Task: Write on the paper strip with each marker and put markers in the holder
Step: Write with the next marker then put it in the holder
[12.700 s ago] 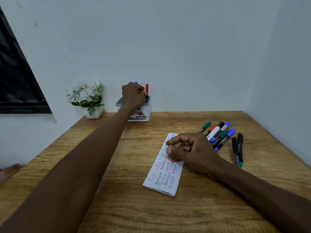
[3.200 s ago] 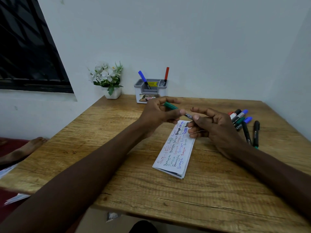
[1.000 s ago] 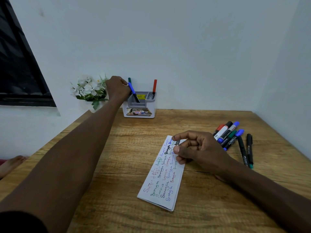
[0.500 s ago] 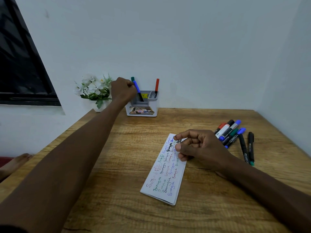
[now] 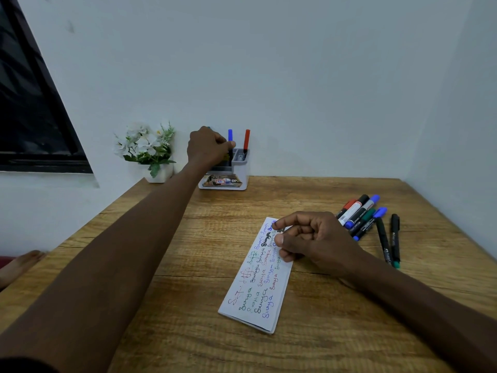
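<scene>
The white paper strip, covered in coloured handwriting, lies on the wooden table. My right hand rests on its far end with the fingers curled and nothing in them. At the back, the grey-and-white holder has a blue marker and a red marker standing in it. My left hand is over the holder's left side, gripping a green marker. Only its tip shows above the knuckles. One fingertip touches the blue marker.
Several loose markers lie in a pile right of the strip, with two thin black pens beside them. A white pot of flowers stands left of the holder. Walls close the table's back and right. A dark window is at left.
My left hand has shifted right and down over the holder, the green marker sinking until only its tip shows. The blue marker now stands upright instead of leaning. My right hand stays on the strip.
</scene>
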The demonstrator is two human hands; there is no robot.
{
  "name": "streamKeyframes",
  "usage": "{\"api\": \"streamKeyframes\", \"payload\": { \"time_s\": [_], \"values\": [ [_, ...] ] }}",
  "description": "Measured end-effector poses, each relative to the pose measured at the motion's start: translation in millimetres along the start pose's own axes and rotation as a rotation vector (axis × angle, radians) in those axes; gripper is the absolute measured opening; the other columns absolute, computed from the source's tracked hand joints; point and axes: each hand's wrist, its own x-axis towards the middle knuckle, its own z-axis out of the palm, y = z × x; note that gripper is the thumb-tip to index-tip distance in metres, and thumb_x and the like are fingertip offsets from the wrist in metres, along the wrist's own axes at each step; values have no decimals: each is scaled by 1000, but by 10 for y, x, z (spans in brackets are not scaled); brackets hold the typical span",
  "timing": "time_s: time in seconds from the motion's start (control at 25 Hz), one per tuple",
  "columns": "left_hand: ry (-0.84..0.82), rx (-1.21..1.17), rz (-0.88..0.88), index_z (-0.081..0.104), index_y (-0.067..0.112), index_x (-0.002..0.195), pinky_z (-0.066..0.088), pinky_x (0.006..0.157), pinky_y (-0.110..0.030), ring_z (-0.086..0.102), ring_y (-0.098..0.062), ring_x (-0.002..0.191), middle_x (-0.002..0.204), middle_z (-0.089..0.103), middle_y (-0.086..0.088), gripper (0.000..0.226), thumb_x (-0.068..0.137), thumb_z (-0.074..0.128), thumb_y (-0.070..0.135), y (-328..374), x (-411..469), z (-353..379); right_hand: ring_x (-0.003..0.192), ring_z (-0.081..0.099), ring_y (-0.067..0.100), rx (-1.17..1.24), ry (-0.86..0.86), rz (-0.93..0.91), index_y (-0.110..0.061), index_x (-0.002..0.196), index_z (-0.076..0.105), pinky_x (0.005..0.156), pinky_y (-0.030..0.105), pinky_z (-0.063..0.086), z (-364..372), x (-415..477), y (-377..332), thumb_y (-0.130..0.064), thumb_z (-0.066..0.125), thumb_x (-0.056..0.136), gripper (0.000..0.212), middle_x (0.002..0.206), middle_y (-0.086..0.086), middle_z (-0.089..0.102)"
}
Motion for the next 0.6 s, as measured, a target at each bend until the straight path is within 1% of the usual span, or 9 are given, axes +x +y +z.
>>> {"api": "streamKeyframes", "payload": {
  "time_s": [0.08,0.12,0.24,0.32,0.44,0.52,0.6],
  "values": [
    [-18,25,-16,83,16,85,46,63,-25,63,-13,68,67,69,2,37,78,79,52,5,3,17,73,76,25,0,-1,-4,-5,108,72,68,33,62,0,2,3,-10,78,84,25,85,18,77],
    [-27,34,-26,83,17,85,46,63,-25,64,-14,69,67,69,2,37,77,79,53,12,4,24,73,76,25,1,0,-6,-5,108,72,69,33,62,1,4,7,-10,78,84,25,84,18,77],
    [-45,19,-76,82,19,90,53,69,-28,70,-17,79,76,73,2,32,74,82,47,41,25,40,75,76,29,-12,-1,-6,-6,107,73,72,36,63,-3,8,14,-12,79,84,25,84,17,78],
    [-28,-37,-119,82,18,89,57,75,-31,71,-17,82,78,73,4,26,74,83,40,76,27,18,75,76,29,-9,1,-6,-6,107,73,72,37,63,-4,6,10,-12,79,84,24,83,17,78],
    [90,-153,-108,82,16,92,60,81,-33,72,-14,82,85,78,0,22,79,80,34,110,63,-59,75,76,28,-10,-2,-7,-6,107,73,72,37,63,0,5,7,-12,79,84,24,83,16,78],
    [181,-246,-78,82,15,93,60,83,-32,72,-11,78,80,77,1,21,80,79,32,144,94,-136,73,76,26,-14,-1,-12,-5,107,73,69,34,62,-2,5,5,-11,79,85,24,83,16,78],
    [252,-314,-61,81,14,95,59,82,-29,70,-9,74,75,72,5,21,82,78,30,187,126,-206,72,76,25,-10,1,-13,-4,106,73,68,32,62,-1,4,-1,-10,78,85,23,82,16,78]
  ]
}}
